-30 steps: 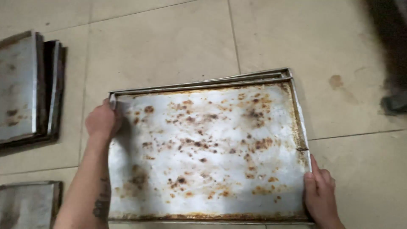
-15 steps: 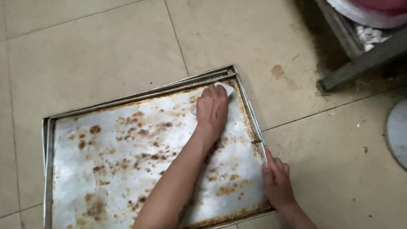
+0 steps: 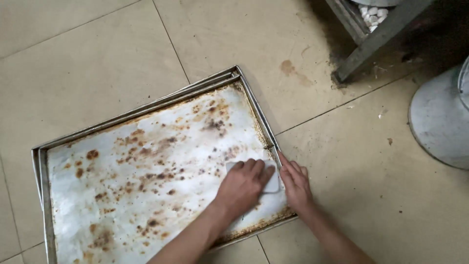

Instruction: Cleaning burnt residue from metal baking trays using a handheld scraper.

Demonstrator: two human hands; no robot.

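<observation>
A large metal baking tray (image 3: 43, 195) lies on the tiled floor, stacked on another tray of the same kind. Its white lining is covered with brown burnt spots. My left hand (image 3: 243, 186) presses a small flat white scraper (image 3: 272, 185) onto the lining near the tray's right rim. My right hand (image 3: 295, 185) lies just beside it, fingers against the outside of that right rim, bracing the tray. Both forearms reach in from the bottom edge of the head view.
A grey metal rack frame (image 3: 364, 46) stands at the top right with small white pieces (image 3: 371, 11) inside. A round grey base (image 3: 437, 122) sits at the right edge. A brown stain (image 3: 289, 67) marks the floor beyond the tray.
My left hand has slid with the scraper from the tray's far right corner down to the near right edge, next to my right hand. The right hand stays on the rim.
</observation>
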